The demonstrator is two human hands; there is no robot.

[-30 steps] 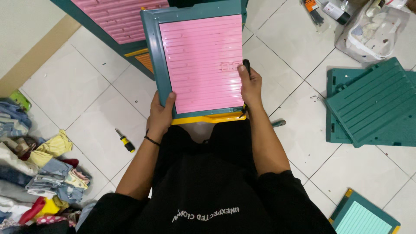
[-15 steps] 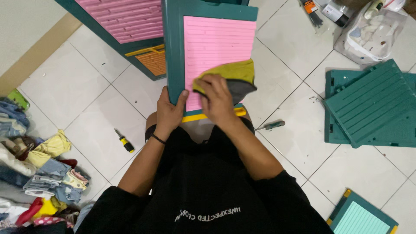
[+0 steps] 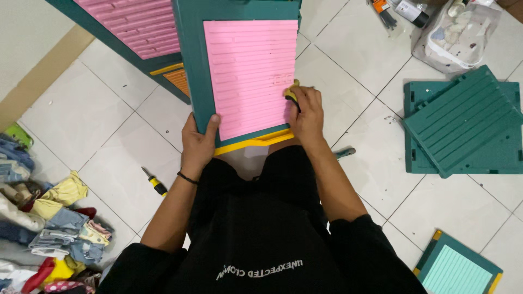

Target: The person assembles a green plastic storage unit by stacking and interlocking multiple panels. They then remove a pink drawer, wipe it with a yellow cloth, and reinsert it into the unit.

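Tiled floor (image 3: 109, 136); left hand (image 3: 199, 142) grips pink panel (image 3: 250, 76) lower edge.

Bare tiles between screwdriver (image 3: 154, 184) and clothes (image 3: 52, 218).

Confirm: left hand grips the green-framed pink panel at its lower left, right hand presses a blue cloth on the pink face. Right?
Not quite. The cloth under the right hand is yellow, not blue, per the head view. The left hand does grip the green-framed pink panel at its lower left.
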